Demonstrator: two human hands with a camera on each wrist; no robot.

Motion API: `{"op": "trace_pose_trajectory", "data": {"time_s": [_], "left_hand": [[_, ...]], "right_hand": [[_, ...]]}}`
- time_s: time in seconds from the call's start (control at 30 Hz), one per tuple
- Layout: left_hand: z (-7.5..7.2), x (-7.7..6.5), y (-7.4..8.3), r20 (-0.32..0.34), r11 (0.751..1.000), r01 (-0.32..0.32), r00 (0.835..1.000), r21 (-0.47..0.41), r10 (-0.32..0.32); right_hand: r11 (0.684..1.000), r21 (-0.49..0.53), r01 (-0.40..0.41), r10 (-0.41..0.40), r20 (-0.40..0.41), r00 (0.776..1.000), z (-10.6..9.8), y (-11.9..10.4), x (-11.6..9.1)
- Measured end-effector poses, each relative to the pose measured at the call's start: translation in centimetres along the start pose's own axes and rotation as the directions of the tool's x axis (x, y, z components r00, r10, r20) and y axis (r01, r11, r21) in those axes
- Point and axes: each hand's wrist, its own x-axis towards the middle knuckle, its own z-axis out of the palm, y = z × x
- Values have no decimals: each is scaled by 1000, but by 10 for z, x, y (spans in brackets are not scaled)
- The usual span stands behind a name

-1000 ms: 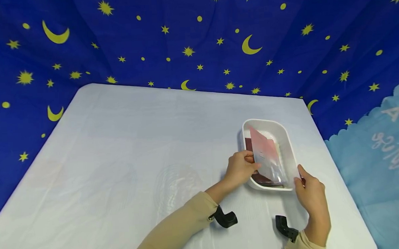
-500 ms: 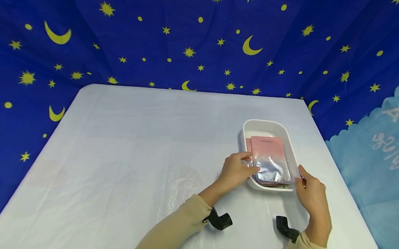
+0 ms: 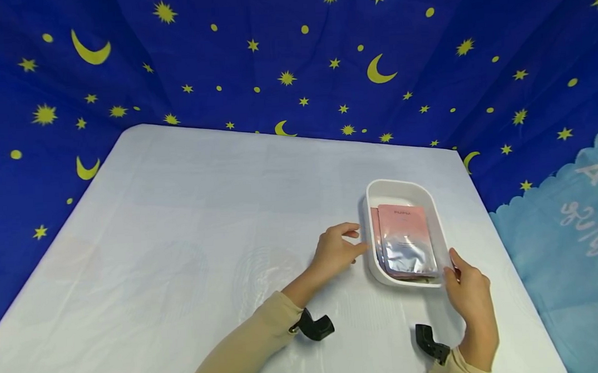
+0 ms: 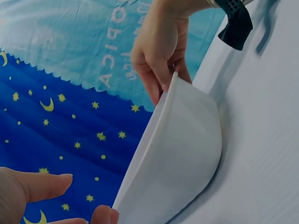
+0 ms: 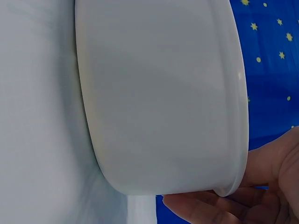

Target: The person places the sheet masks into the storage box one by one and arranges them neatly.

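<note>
A white rectangular tub (image 3: 394, 187) with rounded corners stands on the table's right part. Inside it lies a pink-to-silver sheet mask packet (image 3: 408, 237), face up, with the pink edge of another packet (image 3: 376, 227) showing beneath on the left. My right hand (image 3: 467, 287) pinches the tub's near right rim; in the right wrist view its thumb (image 5: 264, 163) is at the rim, with fingers under the wall. My left hand (image 3: 335, 249) is just outside the tub's left wall, thumb and fingers spread apart, holding nothing.
A white cloth covers the table (image 3: 229, 200). Behind it hangs a blue curtain (image 3: 253, 55) with yellow stars and moons. A light blue cloth (image 3: 572, 241) with white lettering hangs at the right. Black curved mounts (image 3: 315, 326) sit on both wrists.
The left hand lowers the sheet mask packet flat into the tub, lets go of it and draws back left over the rim. The right hand stays on the tub.
</note>
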Motion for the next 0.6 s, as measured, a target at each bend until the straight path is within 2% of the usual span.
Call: {"op": "trace_pose_trajectory", "data": {"time_s": [0.07, 0.17, 0.27, 0.33, 0.47, 0.53, 0.6], "left_hand": [[-4, -1, -1, -16, 1000, -6, 1000, 6, 6], [-17, -4, -1, -71, 986, -60, 995, 152, 71], [-40, -9, 0, -157, 933, -100, 974, 345, 162], [-59, -13, 1, -213, 901, -96, 956, 423, 202], [-99, -22, 4, -285, 898, -38, 942, 438, 179], [-118, -26, 4, -295, 890, -2, 943, 455, 153], [-136, -29, 1, -304, 868, 31, 942, 495, 140]], "right_hand": [[1000, 4, -7, 7, 5, 1000, 0, 0, 0], [1000, 12, 0, 0, 11, 1000, 1, 1, 1], [1000, 15, 20, -20, 5, 1000, 1, 1, 1], [1000, 12, 27, -27, 3, 1000, 1, 1, 1], [1000, 6, 22, -22, -6, 1000, -1, -1, 1], [1000, -6, 25, -26, -49, 998, -3, -6, 1], [999, -11, 47, -48, -127, 991, -6, -16, 2]]}}
